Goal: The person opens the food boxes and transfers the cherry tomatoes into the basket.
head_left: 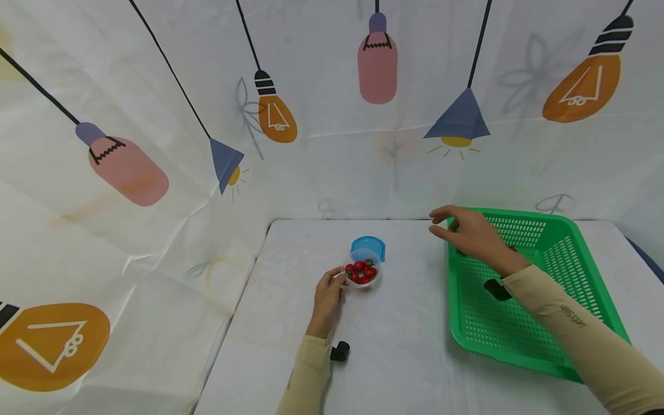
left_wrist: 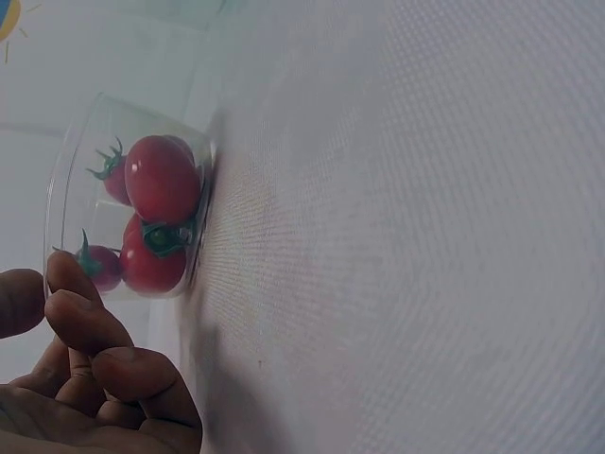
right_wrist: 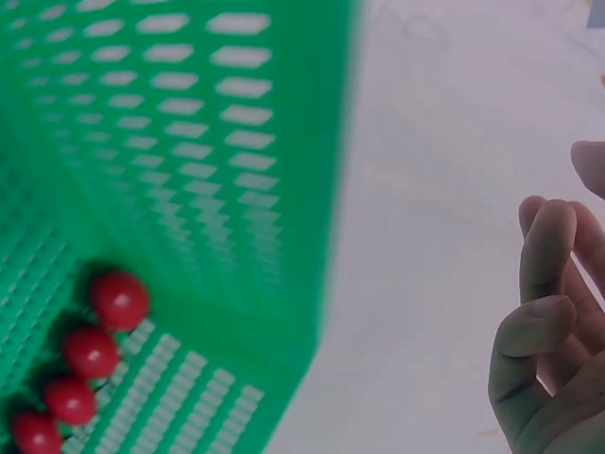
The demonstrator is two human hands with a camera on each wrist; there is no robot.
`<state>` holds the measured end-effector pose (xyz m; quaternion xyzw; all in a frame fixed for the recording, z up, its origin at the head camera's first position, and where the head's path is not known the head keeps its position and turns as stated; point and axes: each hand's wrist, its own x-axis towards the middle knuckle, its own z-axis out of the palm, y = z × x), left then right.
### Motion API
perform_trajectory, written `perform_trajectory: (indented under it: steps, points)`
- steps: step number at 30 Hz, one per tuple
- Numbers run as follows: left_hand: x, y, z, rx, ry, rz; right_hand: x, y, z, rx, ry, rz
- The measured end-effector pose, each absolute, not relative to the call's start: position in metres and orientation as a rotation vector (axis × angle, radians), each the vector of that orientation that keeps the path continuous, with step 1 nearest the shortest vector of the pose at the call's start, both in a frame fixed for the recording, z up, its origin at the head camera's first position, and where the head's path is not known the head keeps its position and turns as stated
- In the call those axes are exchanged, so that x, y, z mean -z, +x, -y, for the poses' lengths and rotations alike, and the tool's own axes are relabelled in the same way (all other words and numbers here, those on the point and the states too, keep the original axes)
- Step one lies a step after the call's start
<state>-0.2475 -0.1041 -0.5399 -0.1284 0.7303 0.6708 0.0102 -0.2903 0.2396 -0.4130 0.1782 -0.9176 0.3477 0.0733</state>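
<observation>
Left hand [head_left: 327, 297] pinches the clear tub [left_wrist: 85, 199] of cherry tomatoes [left_wrist: 163, 180] near the far edge of the table [head_left: 394, 357], right hand [head_left: 469, 230], empty and loosely parted, hovers by the far-left corner of the green basket [head_left: 529, 328]—likely mid-transfer, next wanting one gentle pinch.

Red tomatoes [left_wrist: 163, 180], green basket [head_left: 513, 334], beige sleeves [head_left: 581, 334], white lamp-patterned backdrop [head_left: 337, 167]

Pair of close-fitting long beige fabric sleeves [head_left: 596, 351]; dark lettering [head_left: 573, 316] on the right one. Two small black wrist-worn cameras [head_left: 340, 351], block-shaped.
</observation>
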Motion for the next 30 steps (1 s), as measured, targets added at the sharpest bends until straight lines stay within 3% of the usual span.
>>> perform_trajectory:
  steps: [12,30]
  points:
    - [0.544,-0.249,0.106,-2.1,-0.418,-2.262,0.408,-0.301,-0.188,-1.076,0.679,2.692]
    - [0.545,-0.251,0.104,-2.109,-0.412,-2.255,0.432,-0.303,-0.119,-1.204,0.808,2.721]
